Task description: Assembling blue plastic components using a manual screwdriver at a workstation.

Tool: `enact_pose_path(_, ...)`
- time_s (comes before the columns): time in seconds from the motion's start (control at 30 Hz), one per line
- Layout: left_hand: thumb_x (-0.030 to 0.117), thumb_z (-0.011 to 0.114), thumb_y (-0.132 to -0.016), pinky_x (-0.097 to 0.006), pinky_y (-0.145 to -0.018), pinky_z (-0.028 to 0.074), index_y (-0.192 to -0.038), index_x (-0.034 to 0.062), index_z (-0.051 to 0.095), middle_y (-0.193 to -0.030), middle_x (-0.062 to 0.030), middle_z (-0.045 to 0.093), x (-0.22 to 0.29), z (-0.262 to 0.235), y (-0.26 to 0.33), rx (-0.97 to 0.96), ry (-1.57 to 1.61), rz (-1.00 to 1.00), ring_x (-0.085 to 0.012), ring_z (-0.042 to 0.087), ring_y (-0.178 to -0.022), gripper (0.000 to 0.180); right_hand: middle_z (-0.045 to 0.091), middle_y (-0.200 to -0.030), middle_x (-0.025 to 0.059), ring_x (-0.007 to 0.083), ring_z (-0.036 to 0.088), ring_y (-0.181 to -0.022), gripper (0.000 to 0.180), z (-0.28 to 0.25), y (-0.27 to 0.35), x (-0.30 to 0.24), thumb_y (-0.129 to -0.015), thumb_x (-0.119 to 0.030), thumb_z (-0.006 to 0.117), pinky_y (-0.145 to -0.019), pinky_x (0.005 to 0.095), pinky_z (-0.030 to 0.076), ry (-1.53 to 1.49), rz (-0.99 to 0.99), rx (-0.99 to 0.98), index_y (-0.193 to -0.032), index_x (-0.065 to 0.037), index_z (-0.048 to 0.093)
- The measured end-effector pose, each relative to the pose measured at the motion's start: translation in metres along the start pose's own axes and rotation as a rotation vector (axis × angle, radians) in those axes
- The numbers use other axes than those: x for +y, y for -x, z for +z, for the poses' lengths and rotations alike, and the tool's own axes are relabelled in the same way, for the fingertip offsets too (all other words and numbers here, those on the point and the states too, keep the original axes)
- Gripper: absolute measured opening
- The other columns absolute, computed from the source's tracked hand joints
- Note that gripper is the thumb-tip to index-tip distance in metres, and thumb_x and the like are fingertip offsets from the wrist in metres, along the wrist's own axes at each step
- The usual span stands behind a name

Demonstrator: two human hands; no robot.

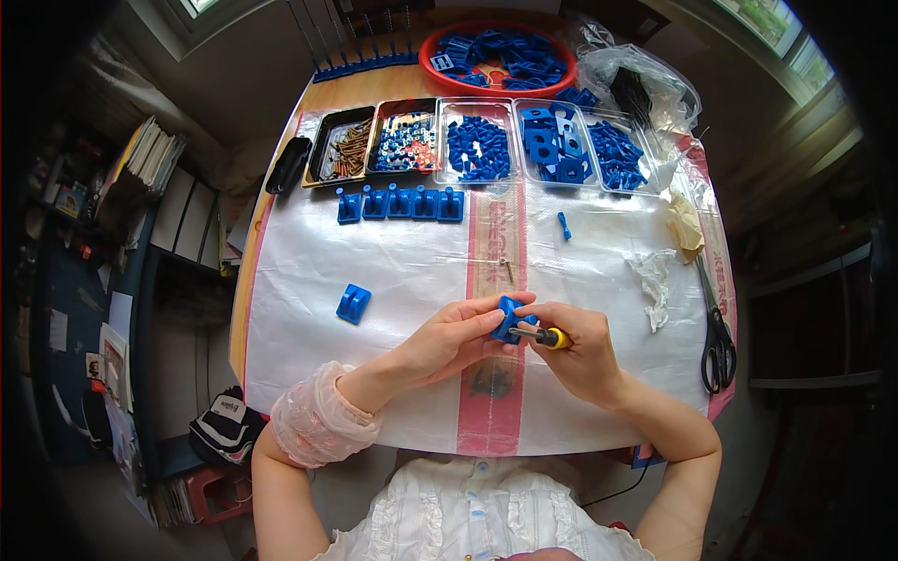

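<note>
My left hand (456,338) grips a small blue plastic block (511,316) above the middle of the white woven sheet (393,271). My right hand (578,348) holds a screwdriver with a yellow and black handle (550,337), its tip lying against the blue block. A row of several finished-looking blue blocks (400,203) stands near the trays. One more blue block (354,303) lies alone to the left of my hands. A small blue peg (564,225) and a loose screw (509,271) lie farther up the sheet.
Trays at the back hold brown screws (348,150), mixed small fittings (406,142) and blue parts (478,147). A red bowl (430,47) of blue pieces stands behind them. Black scissors (717,346) lie at the right edge, near crumpled plastic (655,280) and a clear bag (636,84).
</note>
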State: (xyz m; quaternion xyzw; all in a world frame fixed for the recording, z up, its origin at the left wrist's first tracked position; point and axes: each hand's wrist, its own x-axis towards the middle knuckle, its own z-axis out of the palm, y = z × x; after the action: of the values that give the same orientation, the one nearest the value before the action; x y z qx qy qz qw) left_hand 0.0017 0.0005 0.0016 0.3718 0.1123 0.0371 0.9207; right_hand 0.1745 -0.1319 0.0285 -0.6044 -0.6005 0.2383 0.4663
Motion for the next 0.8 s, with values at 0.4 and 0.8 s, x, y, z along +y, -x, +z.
enact_pose_path(0.4,0.026,0.046,-0.109,-0.032,-0.100,0.050,-0.152,-0.0007,0.036,-0.126,-0.0095,0.060,-0.001,0.000,0.000,-0.029,-0.011,0.025,-0.0166,0.059,-0.113,0.051,0.069,-0.081,0.0093,0.0108,0.059,-0.065,0.035,0.002,0.000,0.002,-0.081,0.007,0.075,-0.056,0.0247,0.044,-0.019,-0.015,0.026,-0.114,-0.003,0.072)
enact_pose_path(0.8,0.021,0.042,-0.110,-0.030,-0.098,0.051,-0.152,-0.0002,0.034,-0.134,-0.0145,0.057,0.002,-0.002,0.001,0.037,0.170,0.003,-0.0175,0.059,-0.114,0.048,0.066,-0.076,0.0100,0.0183,0.063,-0.062,0.042,0.001,-0.005,-0.003,-0.081,-0.001,0.079,-0.057,0.0290,0.048,0.024,0.002,0.042,-0.121,-0.004,0.067)
